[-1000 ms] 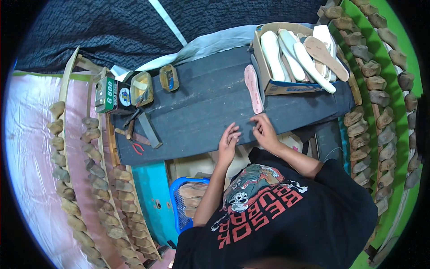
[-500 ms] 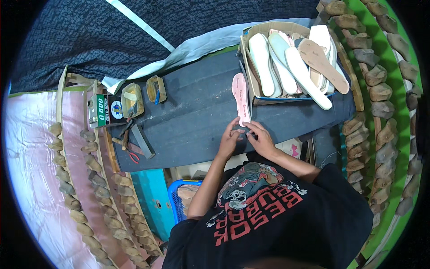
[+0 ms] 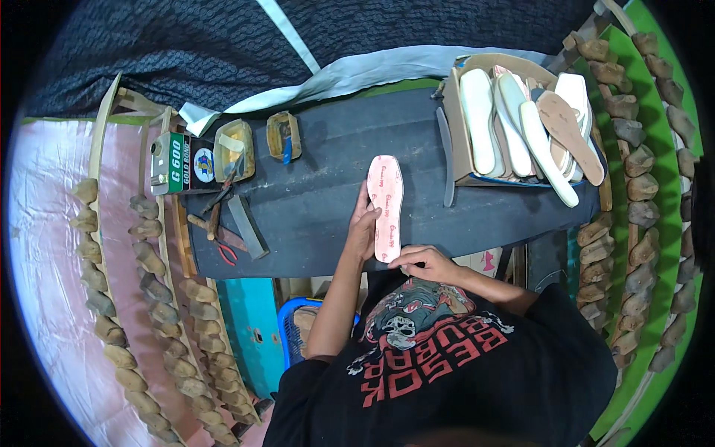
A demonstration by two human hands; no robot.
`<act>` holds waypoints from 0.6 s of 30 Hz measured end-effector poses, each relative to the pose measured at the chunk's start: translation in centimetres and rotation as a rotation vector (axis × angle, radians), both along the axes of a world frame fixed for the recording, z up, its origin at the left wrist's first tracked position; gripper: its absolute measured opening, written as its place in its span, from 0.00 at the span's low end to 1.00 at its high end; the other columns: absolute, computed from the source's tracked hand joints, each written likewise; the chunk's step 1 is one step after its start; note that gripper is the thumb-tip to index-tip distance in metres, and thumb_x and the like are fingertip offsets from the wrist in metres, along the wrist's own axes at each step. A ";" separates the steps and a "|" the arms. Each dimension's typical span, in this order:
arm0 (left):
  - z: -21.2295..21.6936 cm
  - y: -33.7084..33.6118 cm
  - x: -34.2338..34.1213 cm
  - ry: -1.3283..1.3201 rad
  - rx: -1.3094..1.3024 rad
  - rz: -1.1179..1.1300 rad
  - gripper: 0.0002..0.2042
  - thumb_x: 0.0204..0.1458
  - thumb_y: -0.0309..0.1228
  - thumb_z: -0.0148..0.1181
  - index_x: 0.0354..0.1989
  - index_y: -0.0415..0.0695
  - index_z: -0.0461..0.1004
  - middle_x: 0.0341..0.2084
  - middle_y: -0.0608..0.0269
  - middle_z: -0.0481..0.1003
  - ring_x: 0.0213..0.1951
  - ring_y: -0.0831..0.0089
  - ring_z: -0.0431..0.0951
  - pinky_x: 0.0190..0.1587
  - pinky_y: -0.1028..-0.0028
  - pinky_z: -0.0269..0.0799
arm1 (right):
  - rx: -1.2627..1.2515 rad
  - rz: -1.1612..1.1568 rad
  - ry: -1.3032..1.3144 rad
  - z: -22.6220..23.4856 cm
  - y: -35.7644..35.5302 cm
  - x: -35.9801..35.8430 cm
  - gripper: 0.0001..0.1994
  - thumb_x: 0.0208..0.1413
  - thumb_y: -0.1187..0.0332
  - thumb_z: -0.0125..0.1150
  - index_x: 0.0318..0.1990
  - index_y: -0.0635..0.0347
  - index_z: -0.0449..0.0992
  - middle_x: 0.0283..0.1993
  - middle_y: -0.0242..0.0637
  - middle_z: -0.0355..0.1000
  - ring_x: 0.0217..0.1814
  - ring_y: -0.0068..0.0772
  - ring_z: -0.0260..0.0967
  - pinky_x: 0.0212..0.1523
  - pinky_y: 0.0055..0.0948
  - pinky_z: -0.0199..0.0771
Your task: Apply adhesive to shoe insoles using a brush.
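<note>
A pink shoe insole (image 3: 386, 208) with a pale edge and red printing is held upright in front of me, wide end away. My left hand (image 3: 362, 232) grips its left side, the thumb lying across the pink face and the other fingers behind. At the near, narrow end my right hand (image 3: 426, 264) has its fingers curled in, their tips pinching at the lower edge. Beyond to the right is a cardboard box (image 3: 462, 127) filled with several white, grey and tan insoles. A thin grey curved piece (image 3: 448, 167) lies along the box's left side.
A dark-covered table (image 3: 335, 194) spans the middle. On its left are a metal can (image 3: 170, 164), two small tubs (image 3: 246, 138), red-handled pliers (image 3: 226, 255) and a grey bar (image 3: 247, 227). Racks of wooden shoe lasts (image 3: 640, 194) flank both sides. A blue basket (image 3: 287, 320) sits below.
The pink insole has come off the table toward me, and my left hand has shifted to its side. My right hand has drawn back with it. The whole view has shifted slightly.
</note>
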State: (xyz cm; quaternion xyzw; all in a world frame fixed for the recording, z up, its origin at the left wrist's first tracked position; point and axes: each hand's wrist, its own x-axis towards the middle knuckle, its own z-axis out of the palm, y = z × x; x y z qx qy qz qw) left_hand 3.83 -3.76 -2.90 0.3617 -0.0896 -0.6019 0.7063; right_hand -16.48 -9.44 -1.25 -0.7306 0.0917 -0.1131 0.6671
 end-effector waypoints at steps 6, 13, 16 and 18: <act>0.4 2.6 3.4 0.030 0.009 0.003 0.34 0.56 0.20 0.49 0.74 0.44 0.48 0.65 0.59 0.65 0.63 0.68 0.68 0.65 0.66 0.66 | -0.027 0.199 0.039 -0.8 0.0 4.7 0.08 0.52 0.81 0.55 0.32 0.62 0.81 0.41 0.38 0.77 0.43 0.36 0.74 0.49 0.32 0.71; 1.8 6.6 9.5 -0.023 0.054 -0.092 0.36 0.57 0.22 0.48 0.75 0.51 0.46 0.65 0.59 0.64 0.62 0.68 0.69 0.64 0.67 0.68 | 0.521 -0.458 0.180 1.4 -0.5 14.4 0.18 0.62 0.78 0.55 0.60 0.63 0.66 0.47 0.39 0.72 0.37 0.24 0.71 0.35 0.24 0.74; 1.9 7.6 11.4 -0.117 0.024 -0.142 0.35 0.60 0.25 0.48 0.76 0.53 0.43 0.64 0.57 0.64 0.60 0.65 0.71 0.59 0.61 0.74 | 0.441 -0.565 0.177 0.9 -0.6 18.0 0.26 0.62 0.77 0.58 0.66 0.62 0.58 0.47 0.41 0.73 0.32 0.22 0.71 0.28 0.22 0.74; 2.5 8.7 12.5 -0.031 0.053 -0.239 0.31 0.66 0.34 0.47 0.75 0.53 0.43 0.61 0.53 0.66 0.56 0.61 0.75 0.52 0.53 0.79 | 0.472 -0.516 0.187 0.4 -0.6 19.8 0.26 0.61 0.78 0.59 0.65 0.62 0.59 0.47 0.41 0.73 0.31 0.22 0.71 0.27 0.22 0.74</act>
